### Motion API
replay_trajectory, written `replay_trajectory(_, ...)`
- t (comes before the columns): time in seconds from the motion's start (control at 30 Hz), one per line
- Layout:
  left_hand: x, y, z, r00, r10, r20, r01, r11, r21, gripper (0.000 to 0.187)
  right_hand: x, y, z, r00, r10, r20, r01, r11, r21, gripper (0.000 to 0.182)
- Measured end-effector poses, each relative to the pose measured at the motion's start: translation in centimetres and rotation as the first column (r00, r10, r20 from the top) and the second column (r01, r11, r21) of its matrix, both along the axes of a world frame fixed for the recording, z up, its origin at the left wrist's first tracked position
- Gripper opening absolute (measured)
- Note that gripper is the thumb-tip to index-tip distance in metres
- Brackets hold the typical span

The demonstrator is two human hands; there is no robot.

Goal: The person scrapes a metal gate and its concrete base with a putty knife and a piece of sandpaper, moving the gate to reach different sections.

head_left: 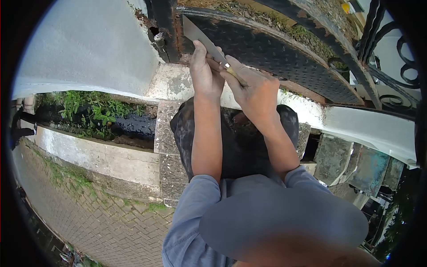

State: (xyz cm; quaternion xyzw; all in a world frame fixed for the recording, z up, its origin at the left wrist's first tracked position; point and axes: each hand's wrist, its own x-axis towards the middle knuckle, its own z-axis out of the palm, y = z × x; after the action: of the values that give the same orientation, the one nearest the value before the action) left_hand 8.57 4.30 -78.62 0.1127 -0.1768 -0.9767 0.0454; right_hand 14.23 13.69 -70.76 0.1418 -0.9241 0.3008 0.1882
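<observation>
Right hand (253,84) closed on pale handle (235,74), left hand (204,75) gripping smooth, flat grey metal blade (195,34). Blade angled across left end of black gate panel (275,53), bumpy-textured, rust-edged; contact unclear. Rough, stained concrete ledge (171,82) below panel.

It is day, and the light is soft and comes from the sky. The white wall (98,49) on the left looks bright and pale. The black gate panel (275,53) on the far side is much darker. Wet water (138,125) on the left shines a bit, and the knife (227,65) has a tiny white gleam. Shadows are weak, with soft edges. The middle is mostly clear, but the big cap brim (284,220) on the near side is very blurry. Straight things bend near the round edge, and the corners are black.
</observation>
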Motion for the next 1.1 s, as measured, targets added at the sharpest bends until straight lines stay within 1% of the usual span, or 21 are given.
replay_trajectory(0.07, 0.5, 0.8, 2.1, 0.997, -0.074, -0.013, 0.073, 0.997, -0.006, 0.035, 0.1, 0.9, 0.2, 0.996, -0.001, -0.088, -0.009, 0.993, -0.117, 0.033)
replay_trajectory(0.13, -0.4, 0.5, 2.9, 0.987, 0.065, 0.148, -0.062, 0.998, -0.030, 0.038, -1.3, -0.7, 0.6, 1.000, -0.002, 0.000, 0.002, 0.997, 0.077, 0.033)
replay_trajectory(0.17, -1.2, -0.8, 1.8, 0.999, 0.012, 0.042, -0.008, 0.996, -0.089, 0.040, -0.9, -0.8, 0.2, 0.999, -0.036, 0.014, 0.035, 0.996, 0.082, 0.033)
replay_trajectory(0.2, -1.2, -1.3, 0.8, 0.998, -0.017, -0.053, 0.015, 0.999, -0.030, 0.041, -0.8, -1.0, -0.1, 0.999, -0.037, 0.030, 0.035, 0.997, 0.063, 0.034)
replay_trajectory(0.27, -0.5, -0.9, 0.9, 0.996, 0.034, 0.087, -0.035, 0.999, 0.002, 0.038, -0.8, -0.6, -0.2, 0.999, -0.010, 0.039, 0.008, 0.998, 0.055, 0.034)
replay_trajectory(0.37, 0.4, 0.0, 1.3, 0.984, -0.135, -0.113, 0.131, 0.991, -0.037, 0.034, -0.2, 1.1, 0.1, 0.998, 0.020, -0.067, -0.027, 0.994, -0.104, 0.035)
replay_trajectory(0.4, 0.5, 0.5, 1.6, 0.987, -0.142, -0.080, 0.138, 0.989, -0.049, 0.036, -0.8, 0.7, -0.1, 0.997, 0.036, -0.071, -0.043, 0.994, -0.100, 0.035)
replay_trajectory(0.47, -0.3, 0.0, 1.9, 0.995, 0.037, 0.088, -0.036, 0.999, -0.016, 0.038, -1.6, -0.7, 0.3, 0.996, -0.028, 0.082, 0.020, 0.995, 0.099, 0.036)
replay_trajectory(0.5, -1.2, -0.9, 0.8, 1.000, 0.009, 0.017, -0.007, 0.996, -0.092, 0.040, -1.7, -1.1, -0.5, 0.999, -0.054, 0.000, 0.053, 0.992, 0.117, 0.036)
replay_trajectory(0.53, -0.9, -1.5, 0.9, 0.998, -0.030, -0.046, 0.028, 0.999, -0.037, 0.039, -1.5, -0.8, -0.8, 0.998, -0.063, -0.005, 0.064, 0.991, 0.116, 0.036)
replay_trajectory(0.6, -0.1, -0.8, 1.1, 0.991, 0.022, 0.129, -0.023, 1.000, 0.009, 0.037, -1.2, -0.6, -1.2, 0.997, 0.057, -0.055, -0.055, 0.998, 0.035, 0.036)
replay_trajectory(0.63, 0.4, -0.4, 0.9, 0.999, -0.003, 0.049, 0.003, 1.000, -0.004, 0.036, -0.7, -0.2, -0.3, 0.999, 0.037, 0.010, -0.037, 0.999, 0.029, 0.036)
replay_trajectory(0.7, 0.5, 0.2, 0.8, 0.988, -0.082, -0.132, 0.079, 0.997, -0.026, 0.035, -0.5, 0.8, -0.1, 0.998, 0.041, -0.045, -0.043, 0.999, -0.027, 0.036)
replay_trajectory(0.73, 0.4, 0.7, 1.2, 0.995, -0.078, -0.054, 0.078, 0.997, 0.004, 0.035, -0.5, 0.9, 0.1, 0.996, 0.032, -0.083, -0.039, 0.996, -0.080, 0.036)
replay_trajectory(0.77, -0.1, 0.5, 0.9, 1.000, -0.014, 0.027, 0.014, 1.000, 0.018, 0.036, -0.9, 0.4, 0.2, 0.999, 0.000, 0.039, -0.001, 1.000, 0.024, 0.036)
replay_trajectory(0.8, -0.8, 0.2, 0.2, 0.993, 0.032, 0.114, -0.035, 0.999, 0.024, 0.036, -1.1, 0.1, -0.4, 0.999, -0.015, 0.052, 0.013, 0.999, 0.029, 0.036)
replay_trajectory(0.83, -1.4, -0.6, -0.4, 0.999, 0.018, -0.028, -0.018, 1.000, 0.002, 0.035, -1.3, -0.2, -1.1, 0.998, -0.011, 0.059, 0.009, 0.999, 0.038, 0.037)
replay_trajectory(0.87, -1.4, -0.4, -0.9, 0.999, 0.019, -0.038, -0.019, 1.000, 0.000, 0.035, -2.0, -0.4, -1.6, 0.999, 0.016, 0.047, -0.018, 0.999, 0.045, 0.037)
replay_trajectory(1.0, 0.5, 1.4, -2.5, 0.995, 0.039, 0.089, -0.043, 0.998, 0.042, 0.032, -0.5, 1.2, -3.3, 0.997, 0.024, 0.078, -0.028, 0.998, 0.049, 0.034)
replay_trajectory(1.03, 0.4, 1.4, -2.3, 0.990, 0.021, 0.142, -0.027, 0.999, 0.044, 0.032, -0.5, 0.9, -3.3, 0.992, 0.012, 0.125, -0.008, 1.000, -0.027, 0.032)
replay_trajectory(1.1, 0.0, 0.8, -2.9, 0.976, 0.036, 0.213, -0.040, 0.999, 0.014, 0.033, -1.6, -0.9, -4.6, 0.987, -0.027, 0.159, 0.019, 0.999, 0.049, 0.033)
